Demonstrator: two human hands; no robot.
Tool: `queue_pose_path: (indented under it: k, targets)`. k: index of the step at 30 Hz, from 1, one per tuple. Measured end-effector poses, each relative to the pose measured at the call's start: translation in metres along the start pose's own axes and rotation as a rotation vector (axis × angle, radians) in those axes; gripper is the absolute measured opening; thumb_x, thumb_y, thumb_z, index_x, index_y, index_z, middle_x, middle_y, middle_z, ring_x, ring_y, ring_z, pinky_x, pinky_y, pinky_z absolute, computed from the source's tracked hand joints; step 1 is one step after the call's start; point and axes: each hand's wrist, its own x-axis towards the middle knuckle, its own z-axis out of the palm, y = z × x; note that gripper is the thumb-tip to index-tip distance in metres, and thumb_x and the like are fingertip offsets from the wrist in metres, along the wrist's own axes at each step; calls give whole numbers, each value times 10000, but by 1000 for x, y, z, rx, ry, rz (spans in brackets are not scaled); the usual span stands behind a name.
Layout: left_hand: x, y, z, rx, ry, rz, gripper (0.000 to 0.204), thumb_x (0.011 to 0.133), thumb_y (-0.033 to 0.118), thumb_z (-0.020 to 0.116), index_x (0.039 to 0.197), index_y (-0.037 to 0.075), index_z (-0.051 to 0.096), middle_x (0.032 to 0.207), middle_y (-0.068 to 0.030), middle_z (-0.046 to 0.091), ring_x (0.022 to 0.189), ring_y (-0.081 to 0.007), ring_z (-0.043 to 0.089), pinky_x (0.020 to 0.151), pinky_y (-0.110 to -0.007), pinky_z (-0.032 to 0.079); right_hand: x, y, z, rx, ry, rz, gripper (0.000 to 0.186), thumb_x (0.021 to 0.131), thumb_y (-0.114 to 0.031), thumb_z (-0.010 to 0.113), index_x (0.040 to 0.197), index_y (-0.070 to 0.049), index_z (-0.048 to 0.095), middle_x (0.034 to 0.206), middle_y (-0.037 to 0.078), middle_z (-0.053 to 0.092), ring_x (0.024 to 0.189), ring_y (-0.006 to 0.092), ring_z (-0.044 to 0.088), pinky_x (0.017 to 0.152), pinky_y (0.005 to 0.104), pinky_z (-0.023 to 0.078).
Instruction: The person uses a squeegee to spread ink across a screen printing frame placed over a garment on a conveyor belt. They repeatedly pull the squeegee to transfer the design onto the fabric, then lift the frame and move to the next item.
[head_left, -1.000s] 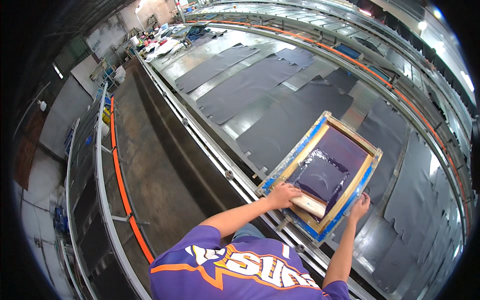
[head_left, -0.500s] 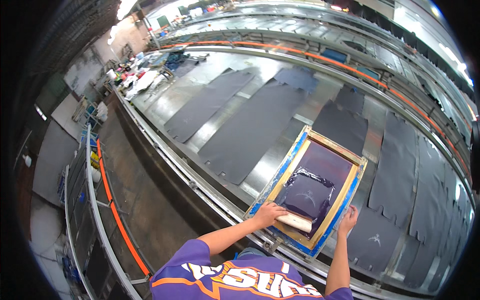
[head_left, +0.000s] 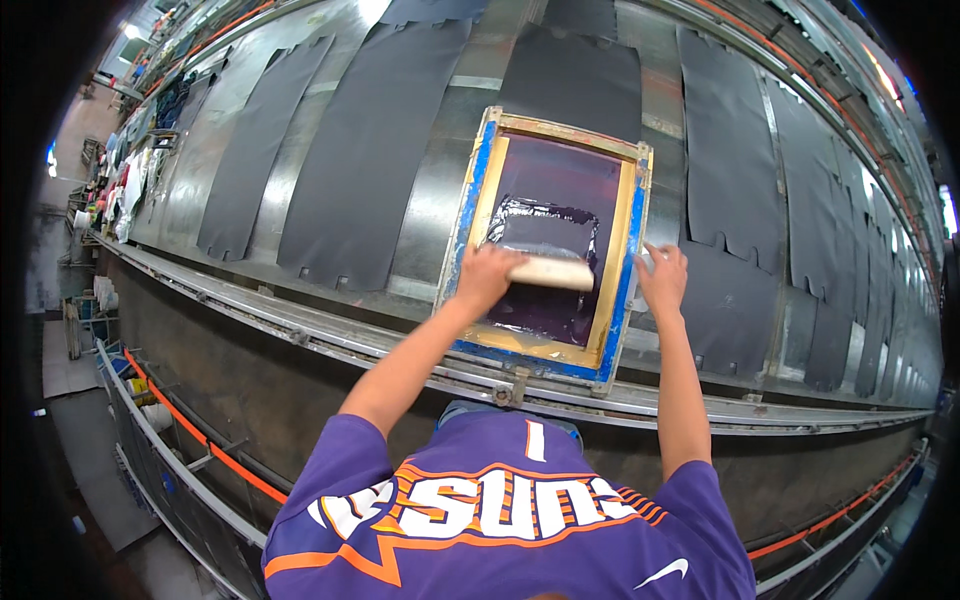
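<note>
On the long metal table [head_left: 440, 190] in front of the person lies a printing screen [head_left: 548, 235] with a wooden frame edged in blue, its dark mesh smeared with a glossy patch of ink near the middle. The left hand [head_left: 487, 275] is clenched around the left end of a pale squeegee [head_left: 552, 272], which lies crosswise on the mesh in the lower half of the screen, just below the shiny ink. The right hand [head_left: 663, 277] rests on the frame's right edge with the fingers spread and pressed flat, grasping nothing. Both forearms reach up from the lower edge of the view, above a purple shirt [head_left: 510, 510] with orange and white trim. Under and around the screen, dark fabric pieces [head_left: 365, 140] lie flat in a row along the table, some to the left and others to the right, well apart from the hands. A metal rail [head_left: 300, 335] runs along the table's near edge, and an orange bar [head_left: 190, 440] shows lower down at the left. Far off at the upper left, a heap of mixed coloured cloth [head_left: 125, 185] is too small to make out.
</note>
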Motion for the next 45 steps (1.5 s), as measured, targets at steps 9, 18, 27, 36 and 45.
queue_pose_path:
  k: [9, 18, 27, 36, 45]
  targets:
    - [78, -21, 3, -35, -13, -21, 362, 725, 64, 732, 1029, 253, 785, 981, -5, 750, 893, -264, 669, 783, -407, 543, 31, -73, 35, 287, -102, -259, 407, 687, -73, 789, 1085, -54, 706, 1082, 108, 681, 1071, 325, 600, 956, 416, 493]
    - [19, -4, -9, -204, 77, 19, 318, 721, 23, 713, 986, 189, 772, 943, -3, 747, 878, -238, 690, 766, -381, 534, -31, -75, 0, 449, -64, -344, 386, 652, 3, 766, 1029, -56, 703, 1056, 109, 675, 1019, 316, 613, 920, 413, 506]
    - [84, -5, -9, -52, -172, -67, 259, 784, 118, 721, 1014, 223, 780, 954, -35, 740, 895, -248, 708, 770, -415, 510, 19, -55, 30, 467, -101, -220, 354, 726, -45, 757, 1076, -73, 711, 1065, 128, 691, 1051, 337, 624, 944, 426, 498]
    - [-44, 29, -11, -84, -65, -53, 342, 739, 17, 675, 1030, 190, 730, 1051, 33, 719, 1028, -196, 655, 825, -390, 468, -50, -13, -10, 891, -177, 104, 443, 826, -205, 789, 1231, -83, 660, 1099, 125, 651, 998, 282, 612, 893, 380, 495]
    - [-82, 31, -17, -85, -77, 17, 551, 709, 70, 741, 1233, 227, 674, 1323, 35, 639, 1265, -210, 554, 943, -419, 446, 7, 13, 52, 758, 173, 310, 262, 923, -248, 682, 1117, -72, 685, 789, 111, 643, 690, 160, 579, 682, 323, 484]
